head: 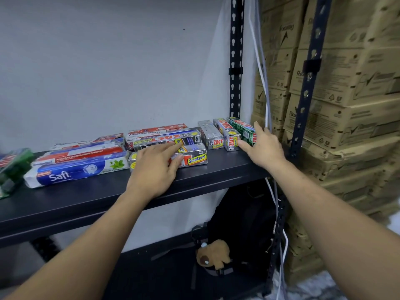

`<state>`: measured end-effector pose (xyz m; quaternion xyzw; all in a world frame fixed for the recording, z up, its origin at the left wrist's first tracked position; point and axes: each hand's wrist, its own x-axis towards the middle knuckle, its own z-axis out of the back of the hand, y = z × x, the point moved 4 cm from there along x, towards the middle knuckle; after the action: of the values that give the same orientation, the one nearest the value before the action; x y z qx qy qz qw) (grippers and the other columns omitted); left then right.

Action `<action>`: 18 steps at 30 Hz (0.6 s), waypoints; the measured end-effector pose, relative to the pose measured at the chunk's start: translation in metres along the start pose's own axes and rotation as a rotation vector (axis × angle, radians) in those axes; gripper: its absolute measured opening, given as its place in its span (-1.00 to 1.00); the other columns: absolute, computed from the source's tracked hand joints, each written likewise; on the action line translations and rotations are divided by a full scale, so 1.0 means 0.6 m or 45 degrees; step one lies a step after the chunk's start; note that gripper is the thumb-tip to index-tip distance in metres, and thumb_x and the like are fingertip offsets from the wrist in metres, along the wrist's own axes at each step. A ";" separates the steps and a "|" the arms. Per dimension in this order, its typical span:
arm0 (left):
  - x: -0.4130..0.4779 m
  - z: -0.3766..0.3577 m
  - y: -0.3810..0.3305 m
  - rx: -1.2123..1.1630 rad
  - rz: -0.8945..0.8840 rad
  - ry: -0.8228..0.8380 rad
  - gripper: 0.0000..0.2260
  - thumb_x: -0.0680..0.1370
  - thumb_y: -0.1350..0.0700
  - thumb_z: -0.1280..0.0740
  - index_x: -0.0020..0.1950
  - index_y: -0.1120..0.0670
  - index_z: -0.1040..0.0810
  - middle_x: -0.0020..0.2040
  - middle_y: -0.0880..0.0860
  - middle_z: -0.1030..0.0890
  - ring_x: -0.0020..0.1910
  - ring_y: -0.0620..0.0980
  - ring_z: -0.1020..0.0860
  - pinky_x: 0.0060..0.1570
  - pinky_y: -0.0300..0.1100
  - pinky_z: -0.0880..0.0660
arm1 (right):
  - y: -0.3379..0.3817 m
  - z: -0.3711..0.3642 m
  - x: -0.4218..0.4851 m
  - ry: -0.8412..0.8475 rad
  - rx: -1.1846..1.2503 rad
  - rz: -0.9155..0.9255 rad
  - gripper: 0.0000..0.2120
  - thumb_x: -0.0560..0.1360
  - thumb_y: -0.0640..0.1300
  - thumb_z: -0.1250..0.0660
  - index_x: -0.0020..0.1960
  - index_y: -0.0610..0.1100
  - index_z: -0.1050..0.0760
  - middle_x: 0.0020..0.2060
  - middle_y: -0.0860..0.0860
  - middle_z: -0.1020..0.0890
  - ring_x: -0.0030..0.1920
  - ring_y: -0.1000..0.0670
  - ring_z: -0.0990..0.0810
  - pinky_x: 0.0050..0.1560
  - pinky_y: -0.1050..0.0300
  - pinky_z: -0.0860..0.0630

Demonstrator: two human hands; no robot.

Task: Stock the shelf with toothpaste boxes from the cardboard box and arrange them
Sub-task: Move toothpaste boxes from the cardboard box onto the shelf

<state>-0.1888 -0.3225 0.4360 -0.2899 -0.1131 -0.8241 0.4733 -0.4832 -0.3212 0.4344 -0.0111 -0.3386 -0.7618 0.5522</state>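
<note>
Head cam, the only view I've got. Stocking looks well along to me. A whole spread of toothpaste boxes (151, 139) already lies on the shelf (216, 176) and neither hand carries a fresh one, so I'd call this the tidy-up stage. I can't pick out the source box. There's a wall of stacked cartons (346, 109) at 3 o'clock, but I can't tell if one of them is it, so no idea how many are left to bring over.

The left hand (153, 167), near dead centre, lies flat with straight fingers on the front Smokers box (192, 158), gripping nothing. The right hand (263, 146), about 3 o'clock, is relaxed too. Its fingers lie straight along the side of the green box (242, 128) and the thumb sits at the near ends of that trio. Looks like squaring up.

The centre pile and the Saft box (75, 172) at 9 o'clock lie flat, long axis running 9-to-3 along the shelf's front edge. The right-hand trio runs roughly 6-to-12, leaning a touch toward 11, end flaps facing me. A couple of green packs (13, 167) at far 9 o'clock sit skewed and blurry. My guess is those need straightening next.
</note>
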 end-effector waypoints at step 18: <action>-0.122 0.071 -0.031 -0.253 0.089 -0.296 -0.59 0.58 -0.09 -0.31 0.40 -0.01 -0.47 0.41 -0.09 -0.44 0.42 -0.09 -0.33 0.41 -0.14 -0.21 | 0.055 0.005 -0.196 -0.193 0.125 0.548 -0.53 0.53 -0.03 -0.37 0.42 -0.09 -0.44 0.37 -0.06 -0.44 0.37 -0.17 -0.35 0.37 -0.02 -0.31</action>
<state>-0.1607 -0.2410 0.4293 -0.4325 -0.0749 -0.7752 0.4543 -0.4104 -0.2270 0.4076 -0.1135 -0.4056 -0.6060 0.6749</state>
